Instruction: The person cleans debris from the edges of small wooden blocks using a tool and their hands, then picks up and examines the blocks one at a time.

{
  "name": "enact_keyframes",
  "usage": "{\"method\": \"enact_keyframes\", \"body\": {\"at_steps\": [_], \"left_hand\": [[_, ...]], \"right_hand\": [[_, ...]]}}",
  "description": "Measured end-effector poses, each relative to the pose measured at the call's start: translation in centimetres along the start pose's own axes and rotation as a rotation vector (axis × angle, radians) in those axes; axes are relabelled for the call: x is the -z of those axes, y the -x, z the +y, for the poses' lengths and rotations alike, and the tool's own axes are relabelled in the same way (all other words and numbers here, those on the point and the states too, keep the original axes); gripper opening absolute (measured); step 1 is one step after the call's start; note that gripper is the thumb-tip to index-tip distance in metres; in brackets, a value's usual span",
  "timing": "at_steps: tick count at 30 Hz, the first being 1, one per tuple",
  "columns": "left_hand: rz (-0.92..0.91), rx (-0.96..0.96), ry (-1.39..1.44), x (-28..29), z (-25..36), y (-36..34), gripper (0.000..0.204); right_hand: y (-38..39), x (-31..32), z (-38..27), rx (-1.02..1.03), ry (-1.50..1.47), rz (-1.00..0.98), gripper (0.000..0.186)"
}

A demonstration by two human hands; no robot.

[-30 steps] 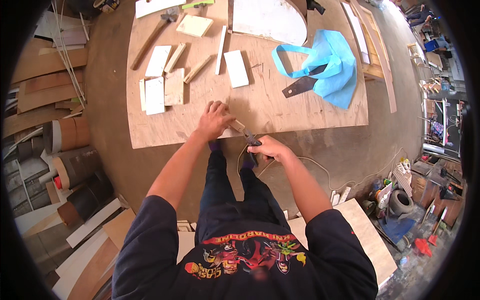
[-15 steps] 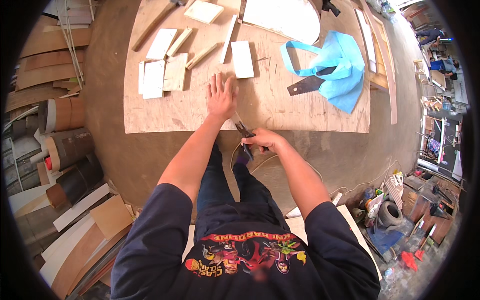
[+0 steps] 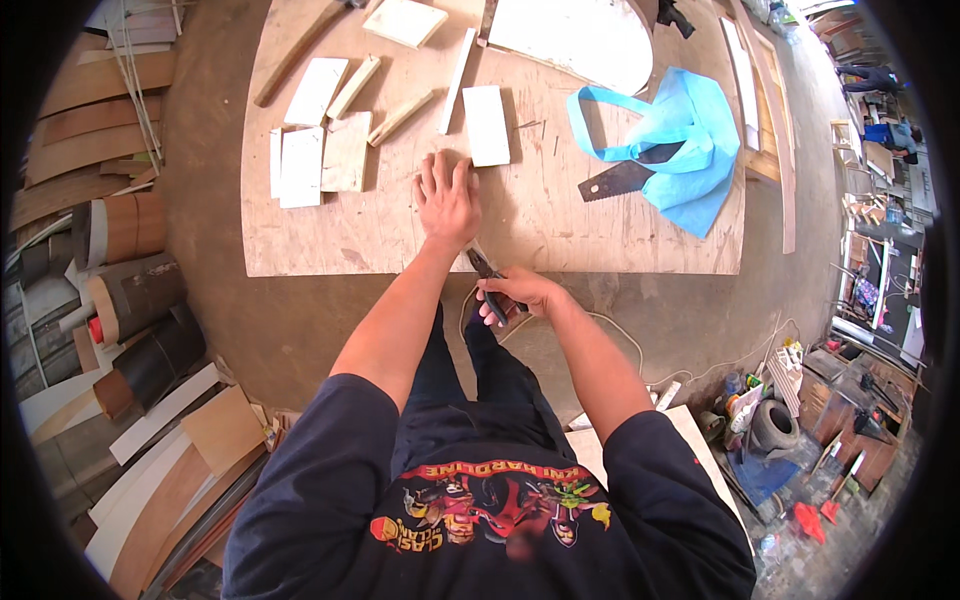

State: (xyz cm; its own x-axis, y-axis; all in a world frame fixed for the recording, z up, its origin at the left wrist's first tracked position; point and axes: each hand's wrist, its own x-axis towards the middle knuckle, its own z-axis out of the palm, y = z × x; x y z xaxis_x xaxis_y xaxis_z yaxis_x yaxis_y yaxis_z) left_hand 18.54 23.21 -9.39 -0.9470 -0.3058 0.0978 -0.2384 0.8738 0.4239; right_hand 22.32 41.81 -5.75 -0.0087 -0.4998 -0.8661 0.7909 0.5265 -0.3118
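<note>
My left hand (image 3: 448, 200) lies palm down near the front edge of the plywood tabletop (image 3: 590, 240), fingers stretched out. Just past its fingertips is a white rectangular block (image 3: 487, 125). My right hand (image 3: 522, 293) grips dark-handled pliers (image 3: 483, 272) at the table edge, their jaws close to my left wrist. A pale piece shows beside the jaws; whether they hold it I cannot make out. Farther left lie several wooden blocks (image 3: 345, 150) and sticks (image 3: 400, 117).
A blue cloth bag (image 3: 700, 150) rests on the table's right side, with a saw blade (image 3: 612, 183) sticking out. At the back left is a hammer handle (image 3: 300, 50). Sheets and rolls (image 3: 135, 290) are stacked left; a cable (image 3: 620, 335) crosses the floor.
The pliers have shifted slightly left and my right hand's fingers have opened somewhat around the handles. My left hand stays flat on the table. The whole view has moved a little.
</note>
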Motion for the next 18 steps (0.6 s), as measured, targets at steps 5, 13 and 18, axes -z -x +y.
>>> {"method": "enact_keyframes", "body": {"at_steps": [5,13,18], "left_hand": [[0.017,-0.005,-0.009,-0.3,0.3,-0.2,0.039],[0.023,-0.022,-0.056,-0.5,0.1,-0.2,0.039],[0.017,-0.033,-0.077,-0.4,0.1,0.0,0.040]], "right_hand": [[0.2,0.4,0.1,0.051,-0.062,-0.046,0.037],[0.9,-1.0,-0.1,0.108,-0.015,0.076,0.036],[2.4,-2.5,-1.4,0.041,-0.071,0.112,0.036]]}}
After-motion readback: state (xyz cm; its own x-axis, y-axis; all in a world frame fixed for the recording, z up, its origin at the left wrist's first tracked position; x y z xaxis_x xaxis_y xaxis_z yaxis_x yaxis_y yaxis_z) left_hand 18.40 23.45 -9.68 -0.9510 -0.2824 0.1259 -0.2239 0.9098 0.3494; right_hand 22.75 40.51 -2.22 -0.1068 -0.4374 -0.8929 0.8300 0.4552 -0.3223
